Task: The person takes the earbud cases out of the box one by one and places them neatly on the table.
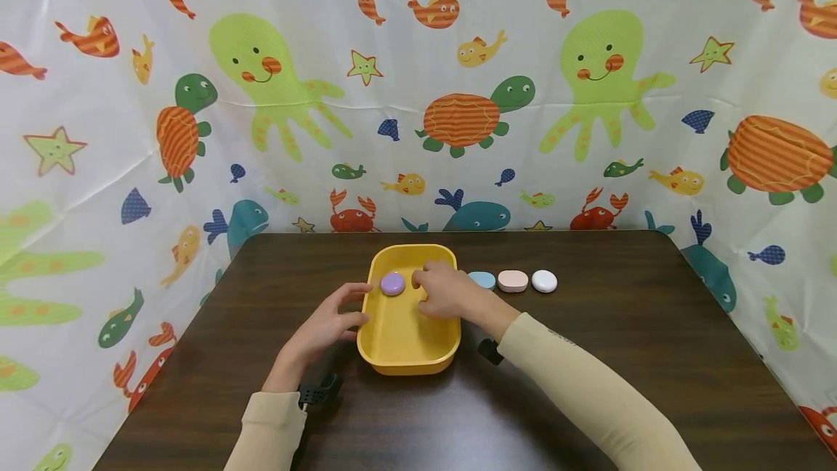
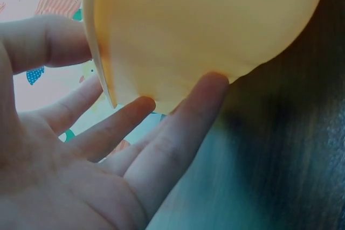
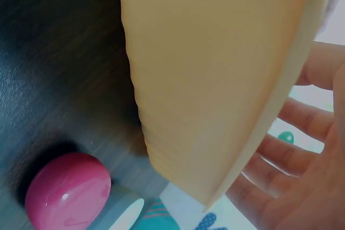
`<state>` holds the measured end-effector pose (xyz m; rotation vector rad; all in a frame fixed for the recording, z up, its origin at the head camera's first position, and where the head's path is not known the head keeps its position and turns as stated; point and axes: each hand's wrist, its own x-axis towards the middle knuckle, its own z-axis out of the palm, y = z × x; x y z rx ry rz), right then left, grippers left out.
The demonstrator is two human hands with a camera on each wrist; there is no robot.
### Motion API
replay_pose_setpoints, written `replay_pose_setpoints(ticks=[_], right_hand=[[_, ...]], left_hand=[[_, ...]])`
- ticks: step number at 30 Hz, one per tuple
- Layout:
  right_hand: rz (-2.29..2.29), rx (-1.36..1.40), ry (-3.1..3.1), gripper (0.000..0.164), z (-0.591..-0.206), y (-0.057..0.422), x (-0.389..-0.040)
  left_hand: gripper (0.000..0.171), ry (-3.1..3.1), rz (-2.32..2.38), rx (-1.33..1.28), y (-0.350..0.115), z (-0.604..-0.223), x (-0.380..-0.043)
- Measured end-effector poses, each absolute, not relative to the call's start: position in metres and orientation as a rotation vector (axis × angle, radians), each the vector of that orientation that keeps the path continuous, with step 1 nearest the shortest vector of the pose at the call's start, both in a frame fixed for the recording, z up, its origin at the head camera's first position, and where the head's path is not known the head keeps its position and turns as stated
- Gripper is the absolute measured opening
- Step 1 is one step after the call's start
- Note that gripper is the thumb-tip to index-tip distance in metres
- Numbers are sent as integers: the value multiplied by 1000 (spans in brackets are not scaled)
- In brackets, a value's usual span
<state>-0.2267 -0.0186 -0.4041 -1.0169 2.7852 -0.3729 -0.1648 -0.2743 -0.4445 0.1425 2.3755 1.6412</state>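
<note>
A yellow rectangular tray [image 1: 404, 367] with rounded corners stands on the table. A smooth purple rounded piece [image 1: 392, 283], soap-like in shape, lies inside near its far left. My left hand [image 1: 323, 329] is at the tray's left side, fingers spread; in the left wrist view its fingertips touch the outer wall. My right hand [image 1: 447, 291] reaches over the right rim into the tray, thumb and index finger apart, just right of the purple piece. From the right wrist, the tray wall [image 3: 210, 79] hides the fingertips of that hand.
In a row right of the tray lie a blue piece [image 1: 482, 280], a pink piece [image 1: 513, 281] and a white piece [image 1: 544, 281]. Behind the dark wooden table [image 1: 621, 347] hangs a sea-animal cloth [image 1: 399, 166]. Black bands show at both wrists.
</note>
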Motion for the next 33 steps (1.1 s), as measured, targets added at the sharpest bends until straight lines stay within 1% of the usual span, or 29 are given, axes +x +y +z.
replay_pose_setpoints(ticks=[7, 17, 26, 33], right_hand=[[-320, -1027, 2770, 36, -409, -27, -225], [-236, -970, 2764, 36, -414, -34, -223], [-256, -953, 2729, 37, -416, -37, -220], [-335, -945, 2702, 34, -415, -39, -218]], left_hand=[[55, 2376, 1648, 144, -274, -447, -166], [55, 2381, 1643, 140, -275, -448, -167], [55, 2374, 1641, 151, -276, -448, -167], [56, 2376, 1643, 160, -276, -449, -167]])
